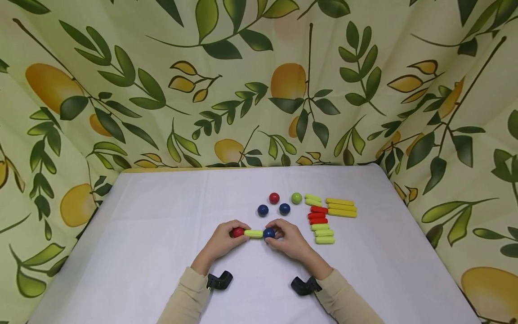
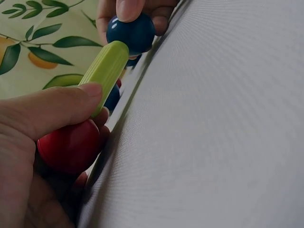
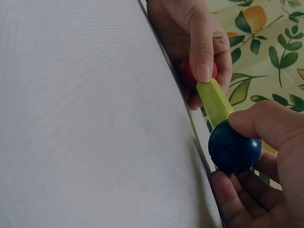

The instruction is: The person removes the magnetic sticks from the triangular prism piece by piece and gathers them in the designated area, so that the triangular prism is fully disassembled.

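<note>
Between the two hands lies a short yellow-green ribbed rod (image 1: 253,234), a red ball (image 2: 71,146) at its left end and a dark blue ball (image 3: 234,146) at its right. My left hand (image 1: 223,240) grips the red ball, its thumb lying along the rod's near end in the left wrist view. With thumb and fingers my right hand (image 1: 292,241) holds the blue ball, the thumb tip right where ball and rod meet. In the head view the fingers partly cover the red ball.
Behind the hands sit a loose red ball (image 1: 274,198), a green ball (image 1: 296,198) and two blue balls (image 1: 263,210). To the right lie yellow rods (image 1: 341,207), red rods (image 1: 317,215) and several yellow-green rods (image 1: 323,233) on the white-covered table (image 1: 162,216). Leaf-patterned cloth (image 1: 251,90) hangs behind.
</note>
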`<state>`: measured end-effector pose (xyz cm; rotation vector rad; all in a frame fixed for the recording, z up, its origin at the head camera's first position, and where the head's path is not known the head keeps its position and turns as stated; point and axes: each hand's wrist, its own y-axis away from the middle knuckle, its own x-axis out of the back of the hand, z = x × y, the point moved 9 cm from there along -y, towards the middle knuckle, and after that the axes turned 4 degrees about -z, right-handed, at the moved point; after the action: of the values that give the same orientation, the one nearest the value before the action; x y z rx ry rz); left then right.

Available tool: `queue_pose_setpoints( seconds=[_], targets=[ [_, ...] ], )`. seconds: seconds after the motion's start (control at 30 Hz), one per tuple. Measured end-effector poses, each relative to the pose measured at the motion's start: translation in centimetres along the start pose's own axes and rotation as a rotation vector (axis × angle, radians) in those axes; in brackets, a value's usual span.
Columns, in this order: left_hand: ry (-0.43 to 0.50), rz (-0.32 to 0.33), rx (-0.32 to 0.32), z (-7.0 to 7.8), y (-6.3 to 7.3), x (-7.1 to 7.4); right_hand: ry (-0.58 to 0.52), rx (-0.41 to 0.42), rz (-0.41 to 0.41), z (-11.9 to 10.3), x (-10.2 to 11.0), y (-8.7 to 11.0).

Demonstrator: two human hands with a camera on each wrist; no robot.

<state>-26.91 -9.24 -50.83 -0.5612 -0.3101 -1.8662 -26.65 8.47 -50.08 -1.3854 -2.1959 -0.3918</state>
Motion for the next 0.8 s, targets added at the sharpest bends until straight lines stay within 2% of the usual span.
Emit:
queue_pose_setpoints(
  seconds=[0.23,0.43,0.5,0.63,0.8],
  targets=[
    [0.01,-0.008,-0.01,0.2,0.0,0.0,0.027,0.01,0.046,-0.2,0.3,0.0],
    [-0.003,0.026,0.021,-0.1,0.0,0.3,0.157,0.035,0.225,0.1,2.7,0.3],
    [-0.007,0.03,0.029,-0.2,0.0,0.3,0.195,0.066,0.256,-0.1,3.2,0.3],
    [-0.009,0.027,0.033,-0.3,0.0,0.3,0.315,0.134,0.226,-0.7,2.8,-0.1],
    [-0.019,0.017,0.032,-0.5,0.0,0.3,0.445,0.15,0.199,-1.1,2.1,-0.6]
  ],
)
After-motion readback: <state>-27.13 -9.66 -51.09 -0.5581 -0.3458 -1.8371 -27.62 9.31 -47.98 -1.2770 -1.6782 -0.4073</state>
